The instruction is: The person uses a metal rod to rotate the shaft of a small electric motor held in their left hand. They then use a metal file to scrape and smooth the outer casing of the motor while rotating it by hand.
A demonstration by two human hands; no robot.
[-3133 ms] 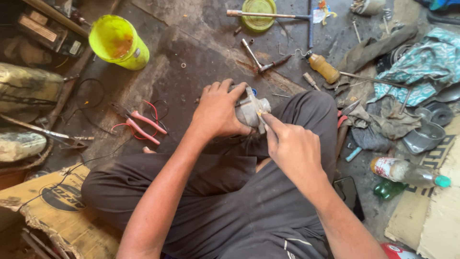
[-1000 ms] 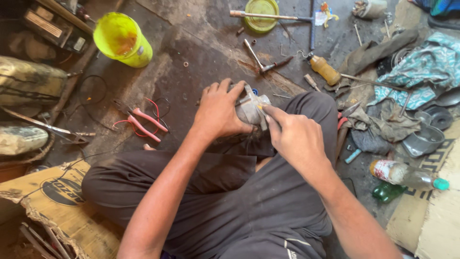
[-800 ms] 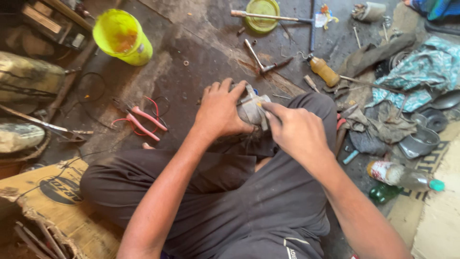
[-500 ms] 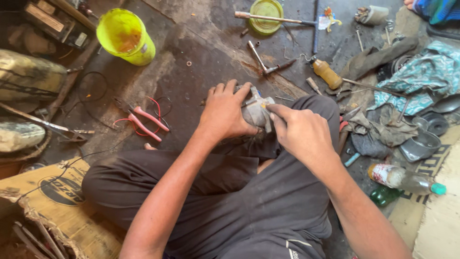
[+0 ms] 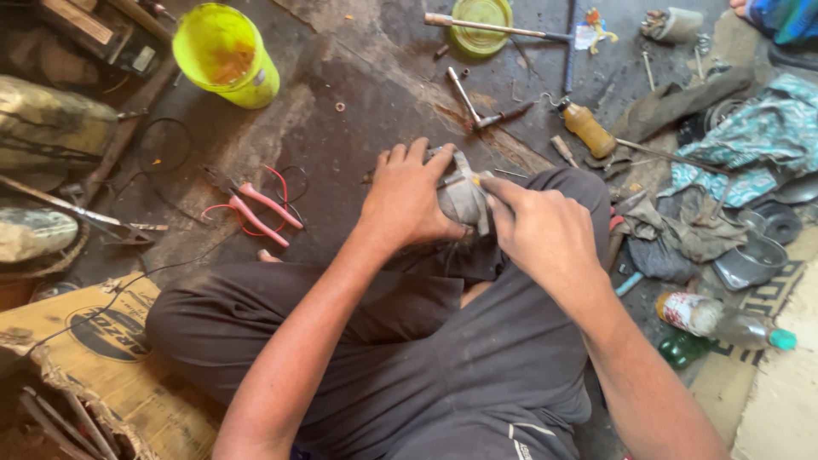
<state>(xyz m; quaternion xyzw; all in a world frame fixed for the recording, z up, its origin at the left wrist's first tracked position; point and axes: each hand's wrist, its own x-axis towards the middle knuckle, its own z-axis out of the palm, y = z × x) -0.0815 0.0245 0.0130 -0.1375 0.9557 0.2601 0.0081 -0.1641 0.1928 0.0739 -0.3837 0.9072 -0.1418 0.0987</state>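
Left hand (image 5: 409, 200) grip wrapped around grey metal part (image 5: 464, 198) from left; right hand (image 5: 541, 234) pinches thin tool at its right face, touching.

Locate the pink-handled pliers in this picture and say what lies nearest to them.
The pink-handled pliers lie on the dark floor, left of the left hand, beside a red wire and below the yellow bucket.

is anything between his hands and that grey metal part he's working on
Nothing visible. The left hand wraps the grey metal part directly, and the right hand touches it from the other side with its fingertips, over the lap.
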